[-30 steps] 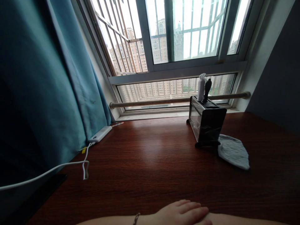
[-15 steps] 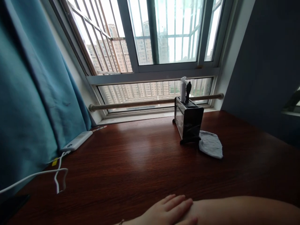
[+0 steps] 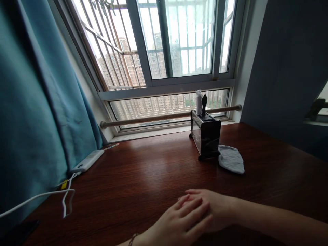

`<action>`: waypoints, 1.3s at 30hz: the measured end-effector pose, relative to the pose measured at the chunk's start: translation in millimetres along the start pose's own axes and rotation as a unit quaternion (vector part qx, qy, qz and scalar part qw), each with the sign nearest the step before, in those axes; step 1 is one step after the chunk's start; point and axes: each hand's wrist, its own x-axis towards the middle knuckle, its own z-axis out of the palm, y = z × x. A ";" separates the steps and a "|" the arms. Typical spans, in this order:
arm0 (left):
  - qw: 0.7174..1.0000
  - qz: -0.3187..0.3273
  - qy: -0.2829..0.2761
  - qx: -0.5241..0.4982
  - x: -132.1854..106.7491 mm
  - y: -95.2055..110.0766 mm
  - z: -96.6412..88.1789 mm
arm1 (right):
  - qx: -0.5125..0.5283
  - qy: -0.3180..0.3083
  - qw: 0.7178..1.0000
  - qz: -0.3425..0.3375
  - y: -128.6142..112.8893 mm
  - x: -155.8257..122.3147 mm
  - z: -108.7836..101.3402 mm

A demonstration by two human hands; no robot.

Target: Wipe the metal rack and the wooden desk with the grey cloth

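My left hand (image 3: 183, 218), with a thin bracelet at the wrist, lies across the back of my right hand (image 3: 217, 206). Its fingers are stretched out and slightly apart, with nothing in them. The right hand reaches in from the right side, palm down over the table; the left hand covers some of its fingers, and those that show are extended. Beyond both hands stands a black box-shaped holder (image 3: 210, 136) on small feet. A black handle (image 3: 204, 104) and a white wrapped item (image 3: 199, 102) stick up from its top. Against its right side lies a light grey cloth (image 3: 231, 159).
The dark red-brown wooden table (image 3: 143, 177) meets a barred window with a horizontal rail (image 3: 159, 118). At left are a blue curtain (image 3: 51, 102), a white power strip (image 3: 87, 161), a white cable (image 3: 38, 196) and a dark flat object (image 3: 20, 232).
Both hands have moved up and farther into view. The left hand has slid from the right forearm toward the back of the right hand. The view has tilted slightly.
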 end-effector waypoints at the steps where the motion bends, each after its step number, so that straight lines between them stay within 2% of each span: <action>1: 0.999 -0.024 -0.022 -0.016 -1.1 -3.2 -3.0 | -0.022 0.027 0.999 0.028 12.4 -8.2 -8.4; 2: 0.997 -0.052 -0.043 -0.033 -2.3 -6.1 -4.0 | -0.051 0.062 0.994 0.067 26.9 -19.2 -17.1; 3: 0.994 -0.078 -0.060 -0.049 -3.5 -8.6 -3.0 | -0.100 0.115 0.976 0.157 43.2 -32.7 -25.6; 4: 0.991 -0.099 -0.068 -0.065 -4.6 -10.6 -0.2 | -0.151 0.162 0.940 0.258 60.8 -48.2 -33.6; 5: 0.987 -0.114 -0.072 -0.081 -5.3 -12.0 3.8 | -0.205 0.198 0.893 0.347 78.8 -65.0 -40.7; 6: 0.984 -0.123 -0.077 -0.100 -5.7 -13.0 8.3 | -0.228 0.216 0.867 0.386 96.0 -82.2 -46.5; 8: 0.979 -0.129 -0.084 -0.134 -5.6 -13.7 16.3 | -0.254 0.215 0.844 0.422 123.1 -114.2 -52.8; 10: 0.975 -0.129 -0.090 -0.156 -5.0 -13.5 20.6 | -0.265 0.148 0.844 0.443 133.5 -137.0 -51.4; 12: 0.974 -0.126 -0.093 -0.163 -4.7 -13.3 21.4 | -0.265 0.095 0.846 0.452 123.5 -144.9 -44.9; 14: 0.973 -0.118 -0.096 -0.171 -4.9 -13.4 20.8 | -0.279 0.057 0.840 0.462 96.8 -136.3 -37.7; 18: 0.972 -0.117 -0.097 -0.181 -4.9 -13.8 20.5 | -0.324 -0.026 0.780 0.535 36.8 -87.6 -29.9; 20: 0.972 -0.118 -0.102 -0.176 -3.6 -14.2 20.7 | -0.324 -0.018 0.779 0.537 25.1 -63.2 -26.8; 23: 0.975 -0.115 -0.106 -0.159 -0.4 -15.8 18.5 | -0.326 0.005 0.765 0.555 33.5 -42.5 -20.1; 26: 0.978 -0.107 -0.105 -0.145 1.3 -20.9 12.2 | -0.326 0.019 0.762 0.559 50.6 -40.4 -13.3; 29: 0.980 -0.095 -0.114 -0.134 1.7 -33.4 4.2 | -0.324 0.020 0.783 0.530 58.3 -47.6 -10.5; 33: 0.987 -0.100 -0.083 -0.093 17.9 -68.5 -3.7 | -0.315 0.014 0.809 0.496 57.0 -56.9 -11.8; 35: 0.988 -0.120 -0.053 -0.077 39.0 -94.2 -7.2 | -0.307 0.011 0.815 0.492 55.3 -57.7 -12.7; 39: 0.981 -0.178 0.008 -0.071 96.5 -150.8 -14.9 | -0.305 0.009 0.822 0.481 52.1 -55.4 -14.4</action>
